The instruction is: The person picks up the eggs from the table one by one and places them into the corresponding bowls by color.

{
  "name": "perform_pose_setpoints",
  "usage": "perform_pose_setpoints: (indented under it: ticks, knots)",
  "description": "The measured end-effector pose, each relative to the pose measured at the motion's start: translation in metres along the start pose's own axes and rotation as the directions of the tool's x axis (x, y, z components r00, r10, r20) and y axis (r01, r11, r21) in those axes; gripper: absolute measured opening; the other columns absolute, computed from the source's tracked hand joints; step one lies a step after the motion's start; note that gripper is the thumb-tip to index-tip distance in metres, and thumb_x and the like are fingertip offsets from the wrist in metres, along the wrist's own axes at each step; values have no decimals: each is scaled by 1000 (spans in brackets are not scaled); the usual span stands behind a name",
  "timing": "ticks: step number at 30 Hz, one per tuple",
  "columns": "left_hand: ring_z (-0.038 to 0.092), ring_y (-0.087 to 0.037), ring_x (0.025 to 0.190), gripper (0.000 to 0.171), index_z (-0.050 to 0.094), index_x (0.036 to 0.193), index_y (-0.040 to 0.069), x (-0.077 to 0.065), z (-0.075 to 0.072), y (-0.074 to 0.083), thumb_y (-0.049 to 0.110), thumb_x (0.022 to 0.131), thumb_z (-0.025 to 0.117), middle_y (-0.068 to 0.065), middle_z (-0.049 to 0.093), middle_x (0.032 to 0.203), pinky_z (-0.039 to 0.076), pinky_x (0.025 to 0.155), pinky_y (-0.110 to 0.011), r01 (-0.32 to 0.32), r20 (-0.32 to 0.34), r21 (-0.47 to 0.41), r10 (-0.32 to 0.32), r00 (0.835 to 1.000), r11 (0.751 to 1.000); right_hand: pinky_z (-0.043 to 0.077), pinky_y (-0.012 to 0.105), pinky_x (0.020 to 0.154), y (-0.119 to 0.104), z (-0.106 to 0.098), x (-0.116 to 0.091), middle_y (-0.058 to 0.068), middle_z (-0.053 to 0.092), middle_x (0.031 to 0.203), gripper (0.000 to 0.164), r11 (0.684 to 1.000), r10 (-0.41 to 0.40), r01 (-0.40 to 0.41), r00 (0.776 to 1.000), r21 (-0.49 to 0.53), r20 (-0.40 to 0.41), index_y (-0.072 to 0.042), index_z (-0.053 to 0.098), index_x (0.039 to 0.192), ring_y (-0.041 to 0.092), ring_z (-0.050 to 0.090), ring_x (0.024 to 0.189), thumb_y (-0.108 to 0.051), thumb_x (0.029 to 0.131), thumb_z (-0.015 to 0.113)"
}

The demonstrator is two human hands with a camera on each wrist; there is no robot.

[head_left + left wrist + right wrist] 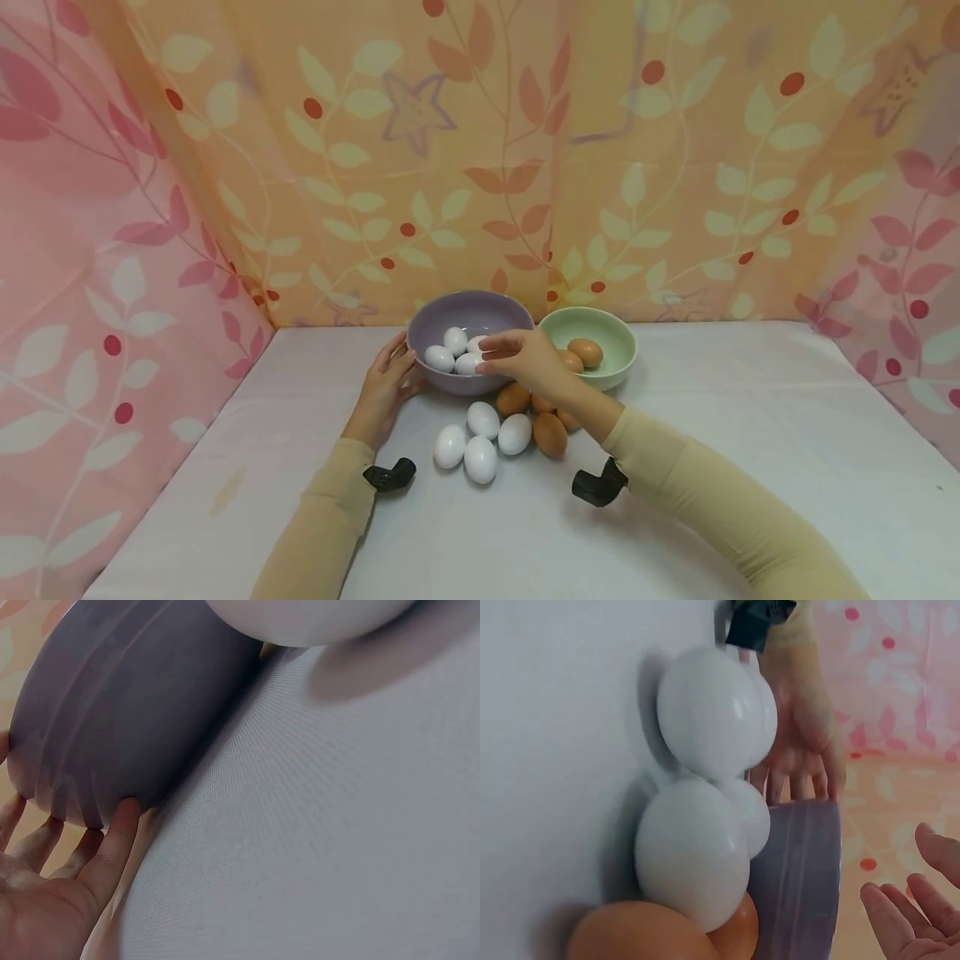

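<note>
A purple bowl [457,385] holds several white eggs [455,341]. My left hand [381,390] rests its fingertips against the bowl's left side; in the left wrist view the fingers [116,840] lie fairly straight along its outer wall. Over the bowl's right part hovers my right hand [528,360], fingers relaxed and apart. The right wrist view shows nothing between those fingers [885,911]. In front of the bowl lie several white eggs [481,459] and, beside them, several brown eggs [551,435], some partly hidden by my right forearm.
Right of the purple bowl stands a smaller green bowl [621,343] with brown eggs [585,352] in it, partly behind my right hand. A white cloth [712,400] covers the table. Patterned curtains [480,208] enclose the back and sides.
</note>
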State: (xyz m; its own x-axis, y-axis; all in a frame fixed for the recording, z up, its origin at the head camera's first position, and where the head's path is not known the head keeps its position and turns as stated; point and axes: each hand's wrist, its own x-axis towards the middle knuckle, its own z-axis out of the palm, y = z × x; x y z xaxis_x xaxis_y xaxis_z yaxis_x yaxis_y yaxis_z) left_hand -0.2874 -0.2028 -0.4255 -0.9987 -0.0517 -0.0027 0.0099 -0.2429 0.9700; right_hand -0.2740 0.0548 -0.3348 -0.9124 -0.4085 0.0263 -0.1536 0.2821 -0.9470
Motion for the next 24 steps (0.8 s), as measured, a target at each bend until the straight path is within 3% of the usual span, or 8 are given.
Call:
perform_pose_setpoints:
  ticks: [6, 13, 21, 24]
  knots:
    - [40, -22, 144, 57, 31, 156, 20, 0, 1, 0, 18, 103, 54, -3, 27, 164, 45, 108, -49, 13, 2, -6, -13, 1000, 1000, 56, 28, 94, 3, 1, -23, 16, 70, 123, 43, 997, 39, -41, 999, 62, 28, -5, 68, 123, 18, 69, 111, -16, 83, 81]
    - [38, -25, 145, 58, 30, 157, 19, -4, 2, 2, 17, 104, 53, -4, 25, 165, 40, 111, -55, 7, 0, -12, -7, 1000, 1000, 56, 23, 86, 14, 3, -39, 22, 69, 122, 46, 995, 29, -34, 999, 93, 45, 5, 65, 123, 21, 69, 109, -11, 83, 79]
    - [38, -23, 145, 59, 30, 156, 20, -3, 2, 1, 19, 103, 55, -2, 26, 165, 40, 111, -54, 13, 1, -13, -13, 1000, 1000, 54, 20, 88, 19, 8, -53, 13, 74, 116, 42, 997, 73, -73, 997, 17, 9, -5, 71, 117, 18, 70, 109, -17, 79, 84]
    - [39, -23, 144, 60, 29, 157, 19, -2, 2, 1, 19, 103, 55, -2, 25, 165, 41, 111, -54, 14, 1, -13, -14, 1000, 1000, 54, 18, 85, 23, 10, -55, 13, 75, 112, 41, 998, 61, -62, 998, 16, 21, -2, 71, 116, 19, 70, 107, -16, 79, 83]
